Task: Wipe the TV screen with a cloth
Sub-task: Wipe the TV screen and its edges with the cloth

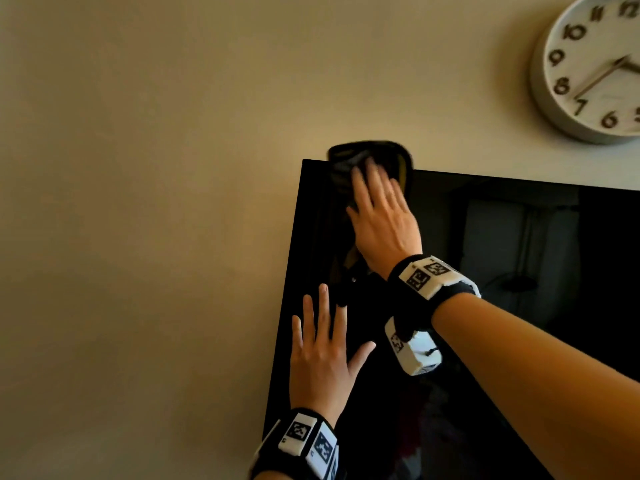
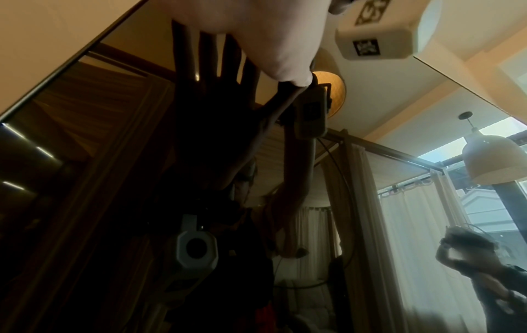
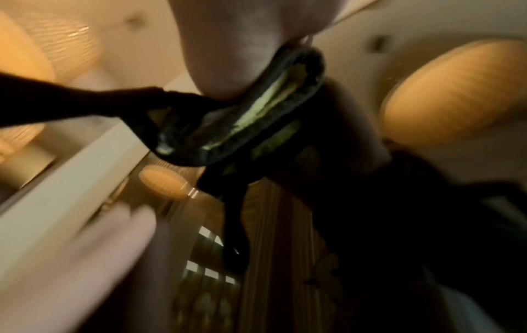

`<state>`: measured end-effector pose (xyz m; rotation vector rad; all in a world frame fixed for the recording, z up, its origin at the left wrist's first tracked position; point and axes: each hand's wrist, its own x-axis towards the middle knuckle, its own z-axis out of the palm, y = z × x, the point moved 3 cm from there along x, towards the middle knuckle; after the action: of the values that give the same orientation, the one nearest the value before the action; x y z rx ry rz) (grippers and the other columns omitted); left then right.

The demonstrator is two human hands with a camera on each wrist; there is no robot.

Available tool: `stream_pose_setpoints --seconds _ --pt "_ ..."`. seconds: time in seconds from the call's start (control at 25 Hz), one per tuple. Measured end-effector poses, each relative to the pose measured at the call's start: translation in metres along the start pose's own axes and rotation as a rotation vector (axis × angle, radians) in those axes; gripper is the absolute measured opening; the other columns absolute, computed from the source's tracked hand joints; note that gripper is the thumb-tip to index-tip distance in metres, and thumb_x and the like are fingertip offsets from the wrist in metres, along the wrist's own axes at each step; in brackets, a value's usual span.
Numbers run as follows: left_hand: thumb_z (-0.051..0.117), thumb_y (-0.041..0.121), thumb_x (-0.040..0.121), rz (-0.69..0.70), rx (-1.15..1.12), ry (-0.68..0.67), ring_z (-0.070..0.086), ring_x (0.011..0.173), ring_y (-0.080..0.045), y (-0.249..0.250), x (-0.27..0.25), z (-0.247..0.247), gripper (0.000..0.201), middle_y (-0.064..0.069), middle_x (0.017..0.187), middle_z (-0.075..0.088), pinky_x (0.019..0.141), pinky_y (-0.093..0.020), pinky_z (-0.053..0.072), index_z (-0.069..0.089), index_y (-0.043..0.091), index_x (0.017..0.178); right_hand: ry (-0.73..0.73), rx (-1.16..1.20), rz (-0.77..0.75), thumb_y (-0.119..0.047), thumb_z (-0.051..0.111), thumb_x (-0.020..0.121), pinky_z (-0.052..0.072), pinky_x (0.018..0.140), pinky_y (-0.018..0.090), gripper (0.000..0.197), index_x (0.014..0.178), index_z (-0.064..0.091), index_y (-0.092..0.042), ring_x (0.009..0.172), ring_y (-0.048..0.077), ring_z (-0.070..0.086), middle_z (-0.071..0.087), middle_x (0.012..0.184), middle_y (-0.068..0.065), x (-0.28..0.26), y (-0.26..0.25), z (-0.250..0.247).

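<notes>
A black TV screen (image 1: 485, 306) hangs on a beige wall; its top left corner is in the head view. My right hand (image 1: 377, 213) lies flat with straight fingers on a dark cloth (image 1: 349, 157) with a yellowish inner side, pressing it against the screen's top left corner; part of the cloth pokes above the TV's upper edge. The cloth (image 3: 236, 117) shows folded under the palm in the blurred right wrist view. My left hand (image 1: 325, 351) rests flat on the screen near its left edge, fingers spread. In the left wrist view the palm (image 2: 256, 33) meets its dark reflection in the screen (image 2: 85, 180).
A round white wall clock (image 1: 588, 67) hangs above and right of the TV. The bare wall (image 1: 138, 202) lies to the left of the screen. The glass reflects a room with curtains, lamps and a person.
</notes>
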<state>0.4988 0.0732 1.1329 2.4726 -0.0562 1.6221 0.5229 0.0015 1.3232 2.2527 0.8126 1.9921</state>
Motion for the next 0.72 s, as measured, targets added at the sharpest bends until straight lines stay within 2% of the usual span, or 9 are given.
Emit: stream_pose_setpoints --seconds 0.08,0.2,0.32,0.48,0.6,0.64,0.72 --pt "0.031 0.064 0.094 -0.002 0.022 -0.004 0.034 0.141 -0.040 0.001 -0.001 0.000 0.077 -0.018 0.157 0.030 0.106 -0.056 0.043 0.030 0.014 0.152 0.028 0.016 0.105 -0.037 0.027 0.099 0.016 0.117 0.042 0.058 0.147 0.021 -0.005 0.142 0.032 0.019 0.020 0.154 0.019 -0.005 0.000 -0.002" --pt "0.030 0.064 0.094 -0.004 0.026 -0.020 0.035 0.140 -0.042 0.002 0.000 0.000 0.076 -0.020 0.157 0.031 0.104 -0.057 0.044 0.035 0.014 0.151 -0.018 -0.067 -0.051 -0.041 0.024 0.098 0.017 0.116 0.041 0.059 0.146 0.026 -0.007 0.141 0.031 0.023 0.024 0.153 0.016 -0.014 -0.006 0.004" --pt "0.030 0.064 0.094 -0.011 0.038 -0.033 0.035 0.140 -0.044 0.002 0.001 0.000 0.077 -0.020 0.157 0.030 0.103 -0.057 0.045 0.045 0.009 0.146 0.008 -0.023 0.083 -0.040 0.023 0.100 0.011 0.118 0.039 0.056 0.148 0.021 -0.011 0.143 0.029 0.016 0.018 0.155 0.014 -0.011 0.011 -0.004" --pt "0.029 0.064 0.094 -0.014 0.046 -0.031 0.040 0.136 -0.045 0.004 -0.001 -0.002 0.080 -0.021 0.155 0.034 0.100 -0.058 0.047 0.039 0.007 0.150 -0.018 -0.095 -0.073 -0.039 0.027 0.100 0.013 0.117 0.040 0.054 0.147 0.024 -0.013 0.142 0.029 0.020 0.021 0.155 0.013 -0.018 0.021 -0.006" --pt "0.028 0.063 0.093 -0.030 0.041 -0.026 0.040 0.136 -0.045 0.005 -0.002 -0.002 0.080 -0.021 0.155 0.033 0.101 -0.059 0.045 0.038 0.007 0.150 0.044 -0.029 0.178 -0.038 0.028 0.100 0.012 0.117 0.040 0.054 0.148 0.023 -0.013 0.143 0.030 0.018 0.019 0.155 0.014 -0.021 0.039 -0.013" --pt "0.028 0.063 0.093 -0.033 0.038 -0.025 0.040 0.136 -0.045 0.005 -0.002 -0.001 0.080 -0.021 0.155 0.034 0.100 -0.059 0.046 0.038 0.007 0.150 0.042 -0.033 0.153 -0.037 0.029 0.100 0.014 0.117 0.041 0.054 0.147 0.024 -0.012 0.143 0.030 0.018 0.020 0.155 0.015 -0.027 0.035 -0.012" --pt "0.029 0.062 0.093 -0.035 0.028 -0.020 0.041 0.135 -0.046 0.007 -0.002 0.000 0.080 -0.022 0.154 0.035 0.099 -0.060 0.047 0.039 0.006 0.149 -0.005 -0.087 -0.040 -0.038 0.029 0.099 0.018 0.117 0.042 0.054 0.147 0.026 -0.014 0.142 0.030 0.021 0.023 0.154 0.013 -0.040 0.031 -0.007"
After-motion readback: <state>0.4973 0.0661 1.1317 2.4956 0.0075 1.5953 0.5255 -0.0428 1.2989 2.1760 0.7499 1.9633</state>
